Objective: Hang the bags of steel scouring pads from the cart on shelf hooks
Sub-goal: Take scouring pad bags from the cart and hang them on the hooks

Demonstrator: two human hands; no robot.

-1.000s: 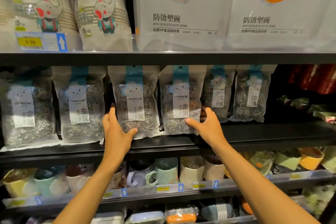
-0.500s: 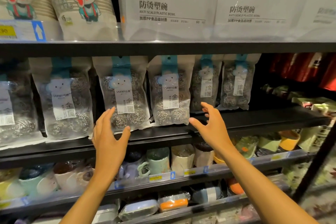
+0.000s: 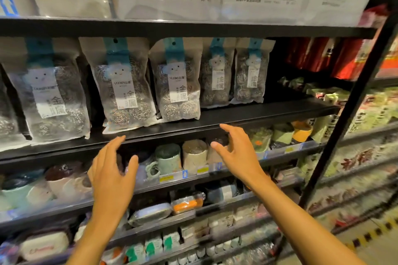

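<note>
The bags of steel scouring pads hang in a row over the black shelf, punched headers up top (the hooks themselves are hidden). That's likely why each sits long axis vertical, label facing out at shoppers, bottom edge kicked slightly forward. The left hand and right hand hover just below the shelf edge, both empty, fingers loosely spread, touching no bag.

Clear, blue-topped bags of steel scouring pads hang in a row.
</note>
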